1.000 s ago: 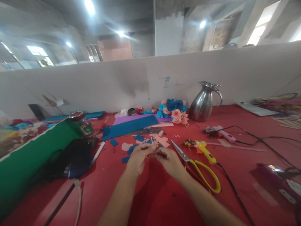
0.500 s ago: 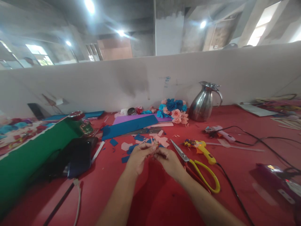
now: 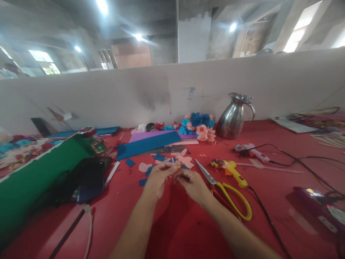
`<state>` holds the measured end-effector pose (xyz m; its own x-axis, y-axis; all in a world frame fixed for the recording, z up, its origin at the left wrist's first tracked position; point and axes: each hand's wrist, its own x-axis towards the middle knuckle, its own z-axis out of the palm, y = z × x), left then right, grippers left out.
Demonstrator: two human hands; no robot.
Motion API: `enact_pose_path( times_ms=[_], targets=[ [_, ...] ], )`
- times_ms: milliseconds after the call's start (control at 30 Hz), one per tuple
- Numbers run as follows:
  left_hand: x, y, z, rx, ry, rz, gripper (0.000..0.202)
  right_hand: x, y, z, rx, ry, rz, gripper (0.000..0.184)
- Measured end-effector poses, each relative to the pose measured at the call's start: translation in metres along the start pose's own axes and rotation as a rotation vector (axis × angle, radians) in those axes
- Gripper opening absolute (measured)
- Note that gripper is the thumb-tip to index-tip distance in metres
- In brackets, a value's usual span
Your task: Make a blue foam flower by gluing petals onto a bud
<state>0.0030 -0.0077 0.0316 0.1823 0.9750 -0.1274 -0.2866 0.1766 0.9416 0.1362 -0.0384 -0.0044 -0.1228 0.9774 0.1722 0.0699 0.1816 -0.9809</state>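
My left hand [image 3: 159, 177] and my right hand [image 3: 193, 184] meet over the red tabletop, fingertips nearly touching. Thumb and fingers of the left are pinched together, with a small yellow-green bit and a thin pale strip showing at the tips. The fingers of my right hand are curled closed just beside it; whatever is between them is too small to make out. Pink and blue paper scraps [image 3: 145, 167] lie under and beyond the hands. Yellow-handled scissors [image 3: 214, 180] rest by the right hand, blades partly apart. A yellow glue gun [image 3: 231, 172] lies to their right.
Behind stand a bunch of paper flowers [image 3: 198, 124] and a steel jug [image 3: 233, 118]. Blue paper [image 3: 151, 144] lies over purple sheets. A green box [image 3: 40, 172], a phone [image 3: 91, 181] and a jar [image 3: 93, 140] are left. At right are a pink glue gun [image 3: 253, 151] and cords.
The fingertips have drawn slightly apart, and the yellow-green bit at the left fingertips shows more plainly. Both arms have otherwise stayed in nearly the same place.
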Motion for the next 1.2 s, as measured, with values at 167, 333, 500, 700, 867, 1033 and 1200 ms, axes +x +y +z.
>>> enact_pose_path(
  times_ms=[167, 333, 500, 700, 867, 1033, 1200],
  targets=[
    [0.0015, -0.0011, -0.0023, 0.007, -0.066, 0.004, 0.029, 0.0005, 0.0016, 0.0008, 0.027, -0.006, -0.015, 0.019],
    [0.0013, -0.0002, -0.0028, 0.032, -0.014, 0.029, 0.023, -0.0001, 0.0019, 0.0007, 0.019, -0.010, 0.012, 0.019],
    [0.0019, -0.0012, -0.0045, 0.020, -0.051, 0.041, 0.025, -0.0005, 0.0007, 0.0007, 0.018, -0.015, 0.024, 0.018],
    [0.0037, -0.0013, -0.0049, -0.013, -0.012, 0.032, 0.028, -0.0011, -0.0001, 0.0004, -0.014, -0.014, 0.016, 0.017],
    [0.0046, -0.0026, -0.0068, 0.022, -0.044, 0.043, 0.027, -0.0011, 0.0006, 0.0007, -0.001, -0.014, 0.045, 0.017],
    [0.0042, -0.0016, -0.0063, 0.035, -0.033, 0.044, 0.026, -0.0012, 0.0001, 0.0003, 0.004, -0.018, 0.043, 0.017],
    [0.0026, 0.0003, -0.0048, 0.084, -0.053, 0.032, 0.024, -0.0007, -0.0025, -0.0016, -0.033, -0.011, 0.022, 0.015]
  ],
)
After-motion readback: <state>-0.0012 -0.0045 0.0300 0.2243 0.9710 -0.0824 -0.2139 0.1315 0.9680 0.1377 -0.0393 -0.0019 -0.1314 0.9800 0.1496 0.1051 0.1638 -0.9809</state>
